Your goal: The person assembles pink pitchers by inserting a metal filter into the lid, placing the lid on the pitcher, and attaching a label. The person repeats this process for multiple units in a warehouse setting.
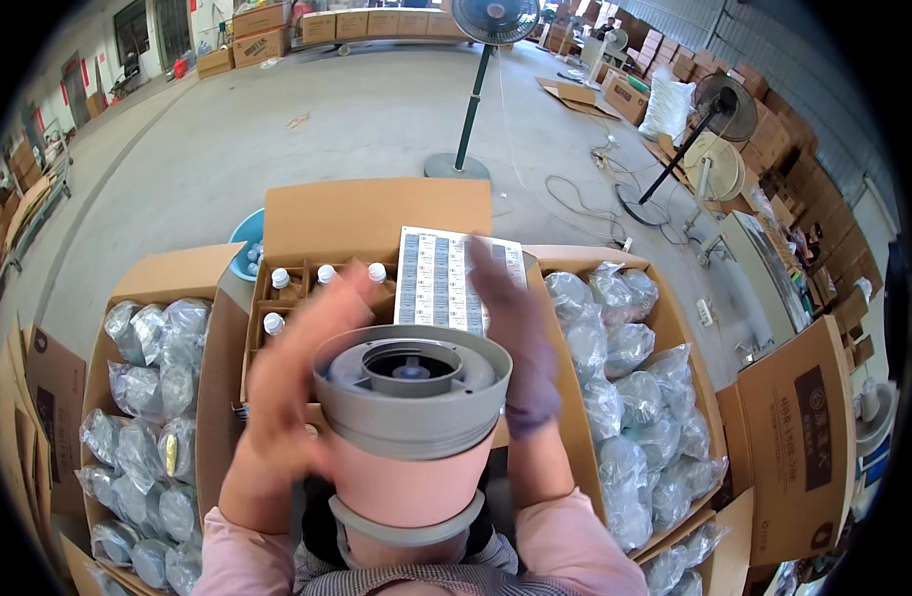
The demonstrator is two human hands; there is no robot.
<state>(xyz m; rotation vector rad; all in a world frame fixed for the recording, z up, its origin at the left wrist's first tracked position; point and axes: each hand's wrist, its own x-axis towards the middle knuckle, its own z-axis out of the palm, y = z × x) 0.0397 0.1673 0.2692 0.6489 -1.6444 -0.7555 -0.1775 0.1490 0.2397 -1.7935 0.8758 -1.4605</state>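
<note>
A pink cylindrical thing with a grey top [416, 477] stands upright close in front of my body. Its grey rim surrounds a recessed ring with a dark centre, and a paler grey band circles it lower down; its exact kind I cannot make out. On its left side is my left hand [302, 377], bare and smeared by motion, fingers stretched and thumb apart. Along the right side, my right hand [521, 348] is also blurred, its fingers extended, with a greyish glove. Whether either palm touches the thing is unclear. Beyond it, a sheet of printed labels [438, 273] lies on a divided carton [377, 214].
White-capped bottles [326, 274] stand in the carton's compartments. Open cartons of plastic-wrapped items flank it at left [143, 437] and right [625, 397]. A blue basin [245, 230] sits behind. Standing fans [471, 119], cords [585, 204] and stacked boxes lie farther off.
</note>
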